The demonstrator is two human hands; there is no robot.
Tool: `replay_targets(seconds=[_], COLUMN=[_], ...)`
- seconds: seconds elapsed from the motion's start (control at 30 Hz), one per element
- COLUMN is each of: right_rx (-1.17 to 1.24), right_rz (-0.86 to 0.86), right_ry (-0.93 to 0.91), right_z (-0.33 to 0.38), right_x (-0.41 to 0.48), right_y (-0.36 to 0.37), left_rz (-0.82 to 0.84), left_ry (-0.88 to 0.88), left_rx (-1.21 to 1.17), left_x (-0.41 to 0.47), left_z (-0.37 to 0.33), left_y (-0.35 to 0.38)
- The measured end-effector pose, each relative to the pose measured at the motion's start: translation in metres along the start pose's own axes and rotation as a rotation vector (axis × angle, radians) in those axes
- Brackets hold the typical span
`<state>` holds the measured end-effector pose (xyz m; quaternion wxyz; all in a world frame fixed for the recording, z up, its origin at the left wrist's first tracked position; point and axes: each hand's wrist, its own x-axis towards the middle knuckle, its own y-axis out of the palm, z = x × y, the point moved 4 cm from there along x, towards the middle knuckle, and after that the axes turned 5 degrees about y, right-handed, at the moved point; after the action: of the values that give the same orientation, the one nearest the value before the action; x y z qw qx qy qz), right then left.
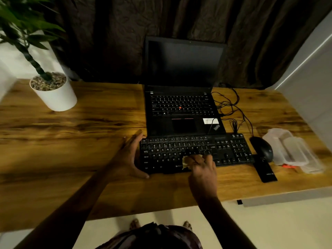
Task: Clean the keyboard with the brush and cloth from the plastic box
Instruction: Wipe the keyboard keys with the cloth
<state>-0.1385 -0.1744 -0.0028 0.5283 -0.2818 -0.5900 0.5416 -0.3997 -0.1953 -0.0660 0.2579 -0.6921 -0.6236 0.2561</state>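
A black keyboard [224, 150] lies on the wooden desk [80, 141] in front of a laptop. My right hand [203, 168] grips a crumpled pale cloth [186, 161] and presses it on the keys near the keyboard's lower middle. My left hand [131, 157] is spread against the keyboard's left end, thumb at the front corner, fingers at the back corner. The clear plastic box [280, 142] and its lid sit at the right end of the desk. A small orange-red piece [287, 166] shows at the box's front edge; I cannot tell whether it is the brush.
An open black laptop [183, 108] stands behind the keyboard. A black mouse [262, 148] and tangled cables [231, 106] lie to its right, and a flat black object [265, 169] sits below the mouse. A white potted plant [53, 92] stands at the back left.
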Motion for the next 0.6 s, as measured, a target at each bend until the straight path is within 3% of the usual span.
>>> replay_targets(seconds=[0.17, 0.4, 0.6], right_rx=[-0.012, -0.037, 0.005], right_rz=[0.071, 0.064, 0.066], right_ry=[-0.145, 0.064, -0.116], right_z=[0.017, -0.02, 0.013], right_x=[-0.009, 0.004, -0.008], right_y=[0.015, 0.003, 0.013], left_rz=[0.01, -0.007, 0.019], left_ry=[-0.028, 0.013, -0.006], left_rx=[-0.018, 0.032, 0.03], left_x=[0.0, -0.002, -0.002], left_z=[0.0, -0.003, -0.006], left_y=[0.0, -0.001, -0.001])
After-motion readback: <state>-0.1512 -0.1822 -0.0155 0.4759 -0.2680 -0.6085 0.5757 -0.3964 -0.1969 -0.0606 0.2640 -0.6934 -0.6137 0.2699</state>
